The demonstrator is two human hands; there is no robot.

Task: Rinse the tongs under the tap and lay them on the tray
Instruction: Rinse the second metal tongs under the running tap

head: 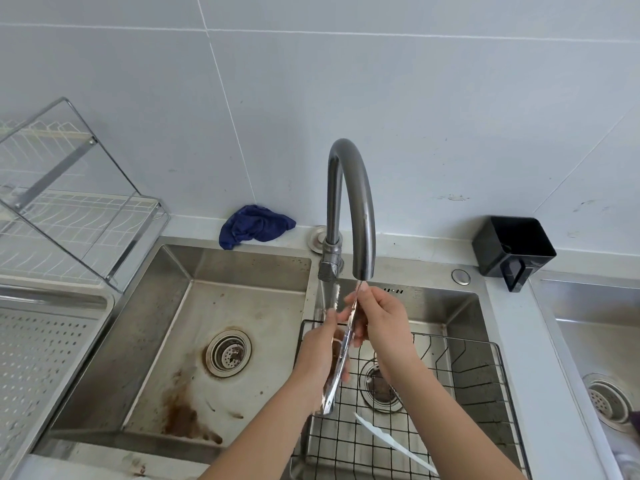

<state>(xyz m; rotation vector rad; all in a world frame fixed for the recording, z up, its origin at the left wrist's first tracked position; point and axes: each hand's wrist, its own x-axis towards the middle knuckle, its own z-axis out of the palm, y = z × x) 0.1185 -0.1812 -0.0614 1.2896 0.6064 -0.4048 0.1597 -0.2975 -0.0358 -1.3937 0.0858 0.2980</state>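
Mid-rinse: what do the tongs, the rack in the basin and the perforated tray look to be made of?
The tongs look like polished metal, probably stainless steel: mirror-bright glints run along the wet strip. The rack looks like thin wire with a matt black coating, likely over steel: it shows no shine. The tray looks like satin sheet metal, probably stainless: it has a dull grey sheen and punched holes.

The left forearm slants in from 7 o'clock and the right from 5 o'clock, meeting near centre. The left hand point(320, 348) curls round the tongs point(330, 396) low down. The right hand point(382, 317), at its 1 o'clock, pinches their upper end.
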